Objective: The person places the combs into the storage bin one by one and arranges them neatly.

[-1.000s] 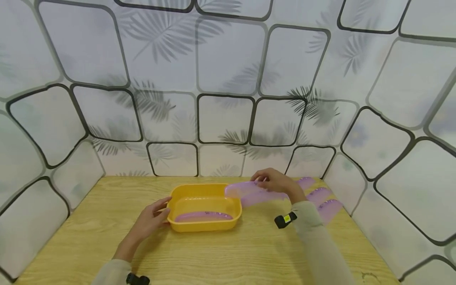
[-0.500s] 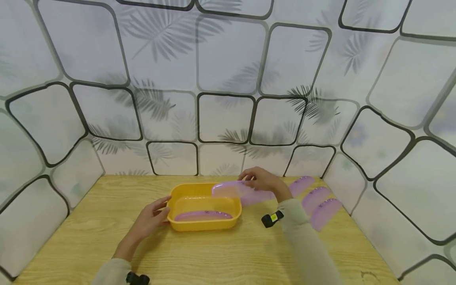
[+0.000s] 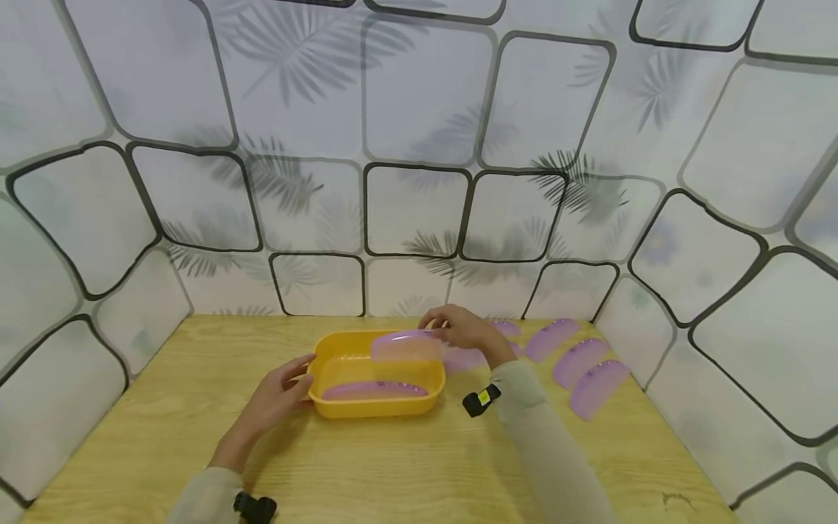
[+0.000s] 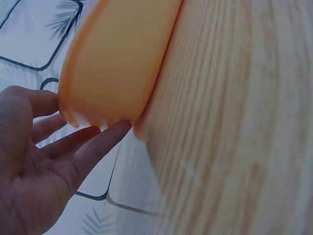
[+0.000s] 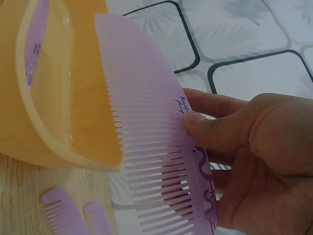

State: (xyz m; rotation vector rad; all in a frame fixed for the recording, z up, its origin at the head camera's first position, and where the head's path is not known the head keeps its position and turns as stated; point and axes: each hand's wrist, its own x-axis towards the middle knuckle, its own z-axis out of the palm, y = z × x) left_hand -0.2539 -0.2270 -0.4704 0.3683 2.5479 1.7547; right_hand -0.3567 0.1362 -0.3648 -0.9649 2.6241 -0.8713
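A yellow plastic basin [image 3: 376, 410] sits on the wooden table, with one purple comb [image 3: 375, 391] lying inside along its near wall. At the basin's left end is my left hand [image 3: 278, 393]; in the left wrist view its fairly straight fingers [image 4: 105, 142] touch the end wall and rim. My right hand [image 3: 461, 327] pinches a translucent purple comb [image 5: 146, 83] by its printed spine, thumb on the near face, teeth toward the basin. This held comb overlaps the basin's back right part in the head view. Some right fingers are partly hidden behind the comb.
Several more purple combs lie on the wooden table [image 3: 366, 466] right of the basin: one [image 3: 461, 359] beside its right end, another [image 3: 551, 339] farther right, and one [image 3: 599, 388] nearest the right edge. A patterned wall covering [image 3: 412, 211] rises behind and at both sides.
My right hand has moved left, carrying the comb from the basin's right end to over its back right part. The left hand stays at the basin's left end.
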